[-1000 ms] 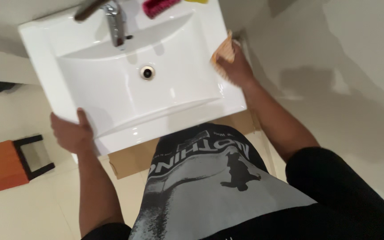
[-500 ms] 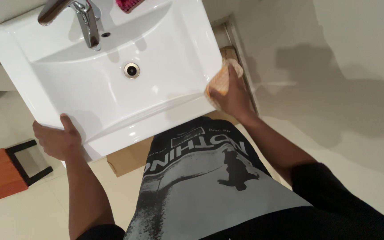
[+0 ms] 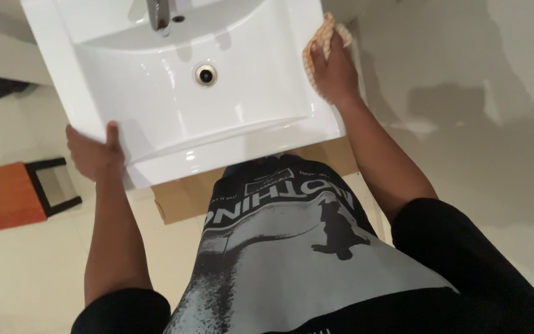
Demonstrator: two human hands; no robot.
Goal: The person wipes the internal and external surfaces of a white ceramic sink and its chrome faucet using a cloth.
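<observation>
A: Closest to the cam?
B: Black tee w/ grey print, then a strip of brown cardboard [image 3: 183, 201] on the floor under the sink's front edge. Orange stool [image 3: 7, 195] w/ black frame off to the left, well apart.

A: Left hand?
B: Left hand [image 3: 94, 154] clamps the sink [image 3: 156, 93] at its near-left corner. Thumb lies on top of the rim, fingers wrap under, so grip's closed on the edge.

A: And the right?
B: Right hand [image 3: 335, 74] is farther back, on the sink's right rim. Palm down, fingers spread flat, pressing an orange-and-white cloth [image 3: 322, 37] onto the rim. Cloth sits under the fingers and pokes out past the fingertips, toward the wall side.

A: So the cloth vs. the basin?
B: On the right edge, not in the bowl. Drain [image 3: 206, 74] is mid-bowl, well left of that hand.

A: Farthest?
B: Base of a chrome tap [image 3: 157, 13] at the back, top cut off by the frame.
</observation>
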